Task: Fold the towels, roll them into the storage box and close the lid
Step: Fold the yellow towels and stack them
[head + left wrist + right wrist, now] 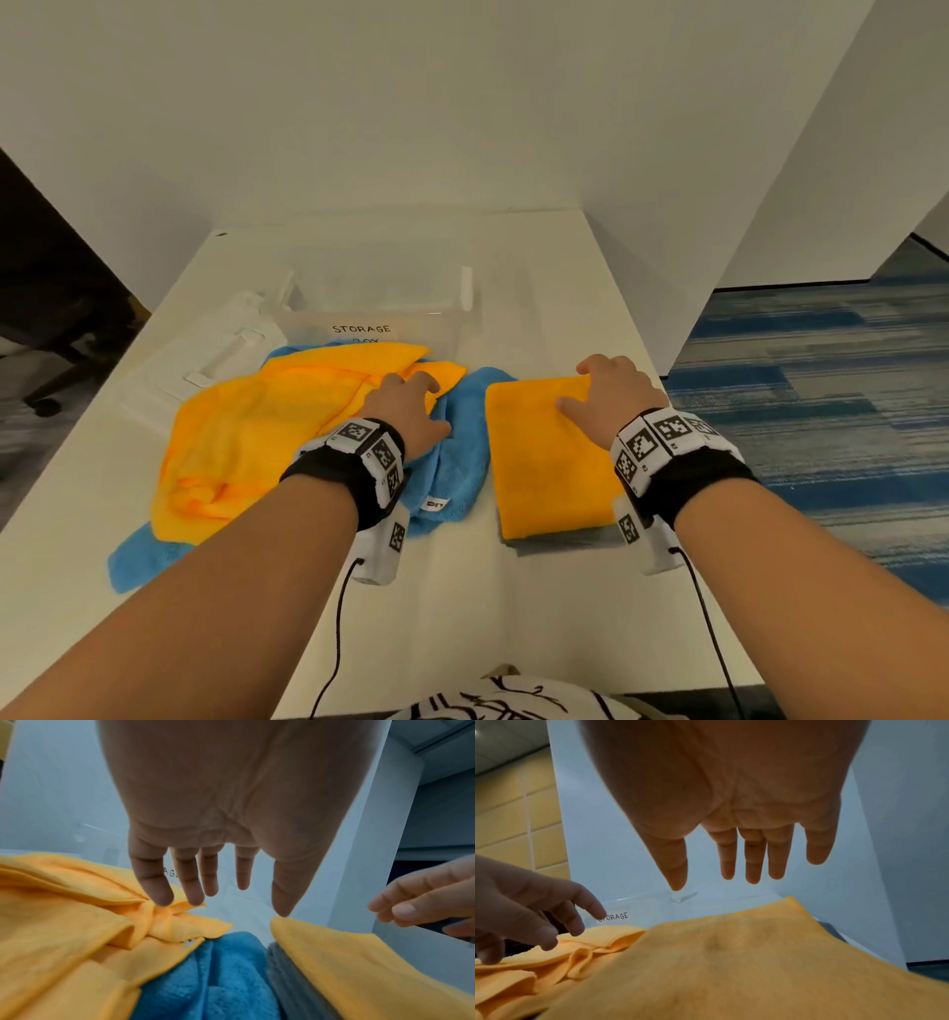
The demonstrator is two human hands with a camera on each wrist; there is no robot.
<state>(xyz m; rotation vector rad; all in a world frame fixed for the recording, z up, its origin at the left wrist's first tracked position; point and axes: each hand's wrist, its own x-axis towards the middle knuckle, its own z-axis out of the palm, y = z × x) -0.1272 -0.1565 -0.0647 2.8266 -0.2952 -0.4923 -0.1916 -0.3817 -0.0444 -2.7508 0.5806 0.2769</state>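
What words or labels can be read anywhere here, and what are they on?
"STORAGE": handwritten on the clear storage box.
Second line beneath it: half hidden by the orange towel, not readable.
Tag on the blue towel: too small to read.
Square codes on the wristbands: patterns, no words.

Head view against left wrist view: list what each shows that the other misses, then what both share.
Only the head view shows the white box lid lying left of the clear plastic storage box, the crumpled blue towel's white tag, and both wristbands.

Only the left wrist view shows the left hand from its palm side, fingers straight above the cloth, and the grey layer under the folded orange towel.

Both share the loose orange towel, the blue towel and the right hand.
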